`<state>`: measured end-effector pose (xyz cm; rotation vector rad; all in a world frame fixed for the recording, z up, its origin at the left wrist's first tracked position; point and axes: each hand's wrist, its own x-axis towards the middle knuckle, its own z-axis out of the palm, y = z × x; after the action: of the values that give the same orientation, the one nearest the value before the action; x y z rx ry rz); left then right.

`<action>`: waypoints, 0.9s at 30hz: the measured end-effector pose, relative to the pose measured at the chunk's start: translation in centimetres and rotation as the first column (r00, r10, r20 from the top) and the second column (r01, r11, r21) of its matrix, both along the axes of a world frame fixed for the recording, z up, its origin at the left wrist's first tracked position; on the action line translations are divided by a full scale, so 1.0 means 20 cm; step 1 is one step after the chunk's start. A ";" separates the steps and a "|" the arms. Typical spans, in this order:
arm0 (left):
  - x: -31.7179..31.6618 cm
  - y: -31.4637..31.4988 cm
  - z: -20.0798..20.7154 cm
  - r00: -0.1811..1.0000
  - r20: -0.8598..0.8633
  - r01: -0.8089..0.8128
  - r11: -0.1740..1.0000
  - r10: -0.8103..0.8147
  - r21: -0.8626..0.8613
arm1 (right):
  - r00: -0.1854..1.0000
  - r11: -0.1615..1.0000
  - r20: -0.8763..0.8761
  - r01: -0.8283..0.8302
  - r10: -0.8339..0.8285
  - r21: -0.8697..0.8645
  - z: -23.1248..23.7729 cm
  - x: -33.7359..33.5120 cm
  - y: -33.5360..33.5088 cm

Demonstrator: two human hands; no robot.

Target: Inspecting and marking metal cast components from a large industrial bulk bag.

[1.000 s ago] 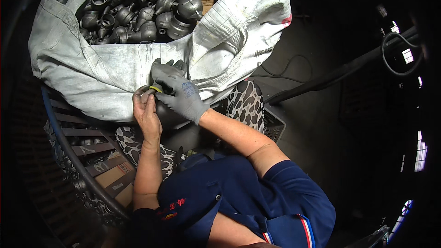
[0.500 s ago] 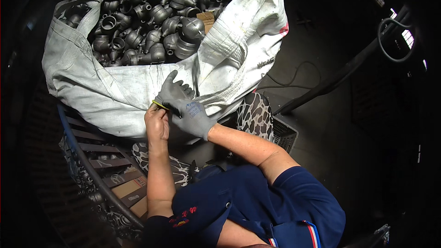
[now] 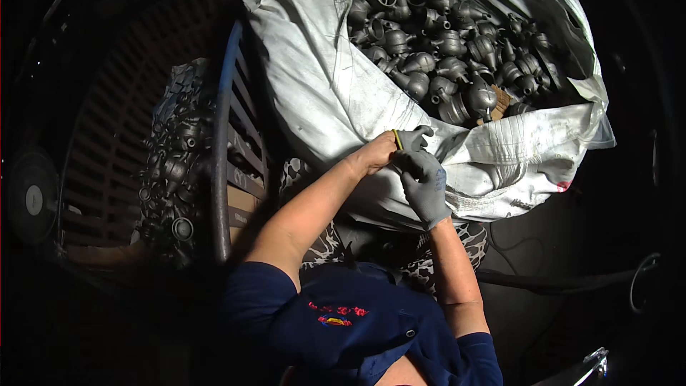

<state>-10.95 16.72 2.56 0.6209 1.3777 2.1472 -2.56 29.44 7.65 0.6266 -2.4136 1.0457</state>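
Note:
My left hand [image 3: 375,154] is bare, and its fingers run into the yellow-edged cuff of a grey work glove [image 3: 412,140]. That cuff sits around the front of the hand, leaving the back of it and the wrist uncovered; the fingers are hidden, so their pose does not show. On my right hand [image 3: 430,189] is a matching grey glove, with its fingers closed on the loose glove beside the cuff. Both hands are in front of the near side of a large white woven sack [image 3: 314,50], which holds many dark grey metal fittings [image 3: 450,43].
A piece of brown cardboard [image 3: 503,103] sticks up among the fittings. To the left, a slatted crate with a blue-and-dark metal rail [image 3: 224,129] stands close to the sack, with more metal fittings [image 3: 179,171] beyond it. A dark cable [image 3: 511,243] lies on the floor at right.
The view has swung left, so the sack now appears further right. My left fingers have gone into the glove's cuff, and my right hand has shifted its grip on the glove.

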 end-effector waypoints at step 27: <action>-0.25 0.44 0.00 0.846 0.146 0.147 0.487 -0.513 0.861 | 0.933 0.960 0.258 -0.209 0.252 -0.185 0.24 0.02 -0.01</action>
<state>-16.05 25.59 2.50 0.6583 -0.0981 2.3060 -2.16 29.17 12.42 0.7675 -2.5035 1.4955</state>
